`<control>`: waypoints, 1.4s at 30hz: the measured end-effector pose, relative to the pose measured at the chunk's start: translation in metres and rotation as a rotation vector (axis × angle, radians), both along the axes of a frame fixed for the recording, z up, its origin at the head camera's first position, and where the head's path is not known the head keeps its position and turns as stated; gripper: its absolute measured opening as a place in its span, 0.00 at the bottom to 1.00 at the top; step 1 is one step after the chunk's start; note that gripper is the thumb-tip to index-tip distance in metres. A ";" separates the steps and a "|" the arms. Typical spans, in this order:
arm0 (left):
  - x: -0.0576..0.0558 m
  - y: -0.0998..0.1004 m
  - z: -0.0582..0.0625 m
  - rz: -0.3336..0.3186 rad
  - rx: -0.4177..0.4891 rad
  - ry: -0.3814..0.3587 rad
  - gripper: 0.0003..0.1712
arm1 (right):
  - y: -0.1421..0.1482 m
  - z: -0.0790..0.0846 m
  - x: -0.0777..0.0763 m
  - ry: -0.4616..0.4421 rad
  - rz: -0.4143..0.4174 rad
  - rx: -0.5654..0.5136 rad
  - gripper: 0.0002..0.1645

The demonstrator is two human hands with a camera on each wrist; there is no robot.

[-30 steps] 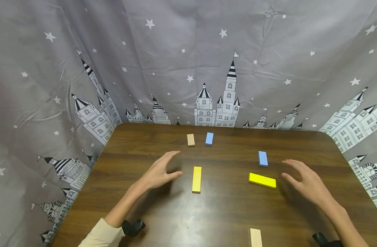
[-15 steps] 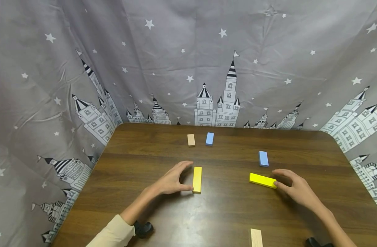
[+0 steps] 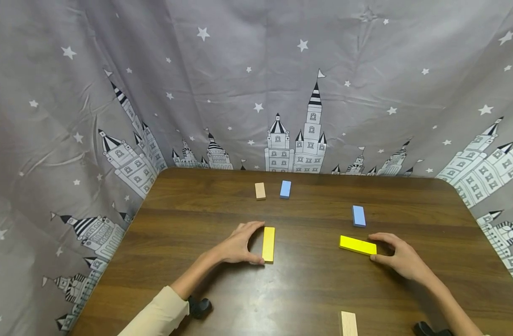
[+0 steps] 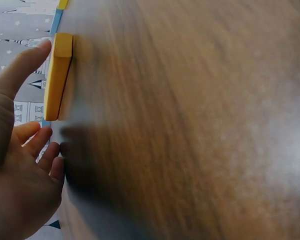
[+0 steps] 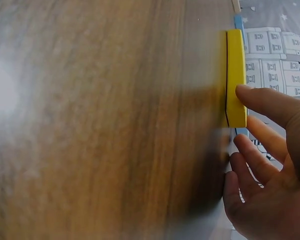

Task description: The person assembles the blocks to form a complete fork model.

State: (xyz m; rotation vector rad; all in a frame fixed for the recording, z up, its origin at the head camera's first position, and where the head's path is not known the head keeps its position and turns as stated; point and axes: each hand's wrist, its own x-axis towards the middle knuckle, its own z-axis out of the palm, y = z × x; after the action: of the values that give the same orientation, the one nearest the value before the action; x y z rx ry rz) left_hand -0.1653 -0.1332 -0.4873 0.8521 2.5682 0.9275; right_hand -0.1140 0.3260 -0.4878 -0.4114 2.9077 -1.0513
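Observation:
Toward the table's middle lies a yellow wooden block (image 3: 268,245), its long side pointing away from me. My left hand (image 3: 239,244) is at its left side, thumb by the near end and index finger by the far end; the left wrist view shows the same yellow block (image 4: 59,77) between thumb and fingers. Farther right, a brighter yellow block (image 3: 357,245) lies crosswise. Around its right end is my right hand (image 3: 401,259), with thumb at the near side and index finger just beyond the far side. Both blocks lie on the table, and firm contact is not clear.
At the back of the brown table (image 3: 307,298) lie a small tan block (image 3: 260,191) and a small blue block (image 3: 285,189). Another blue block (image 3: 358,216) sits behind the right yellow one. A pale wood block (image 3: 349,324) is at the front. A grey curtain (image 3: 239,84) hangs behind.
Both hands have come down and inward to the yellow blocks. Over the last half second the right thumb has shifted round to the block's near side. The blocks have hardly moved.

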 end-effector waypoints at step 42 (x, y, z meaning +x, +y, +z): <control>-0.004 0.042 -0.005 -0.068 -0.004 0.081 0.53 | -0.004 -0.003 -0.001 -0.033 0.009 -0.010 0.26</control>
State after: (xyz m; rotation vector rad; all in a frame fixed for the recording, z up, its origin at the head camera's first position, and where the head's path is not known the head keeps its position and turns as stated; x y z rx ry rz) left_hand -0.1695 -0.0910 -0.4922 0.9895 2.5898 0.8852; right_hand -0.1150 0.3219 -0.4908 -0.4036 2.8700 -1.0610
